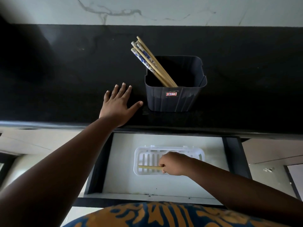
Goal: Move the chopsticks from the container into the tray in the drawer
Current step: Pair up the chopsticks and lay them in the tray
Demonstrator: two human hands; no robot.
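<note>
right hand (172,164) down in the open drawer (180,187), fingers curled round wooden chopsticks (150,167) laid level across the white slatted tray (139,154), tips pointing toward the tray's left end. not clear whether one stick or a pair. left hand (117,104) flat and spread on the black tabletop (65,71) near its front edge, holding nothing, thumb reaching toward the dark container (173,99) but apart from it. remaining chopsticks (147,59) leaning out of the container's back-left corner, tops well past the rim.

risks, judged from here: letting go while tilted or too near the tray's front wall could send the held sticks over the low rim onto the drawer floor. slats in the tray floor could catch a thin tip if lowered point first. on the reach back up, a brush against the leaning bundle could tip the light-looking container, since all its weight hangs to one side. spread left hand close enough to steady it, though not touching now.

room: tray sits mid-drawer, nearer the back, with bare floor on every side. tabletop's front edge overhangs the drawer's back, so lifting straight up from the tray's far side probably means knuckles meeting that lip; better out toward the body first. container near the tabletop's front edge, open surface to left, right and behind up to the wall.
</note>
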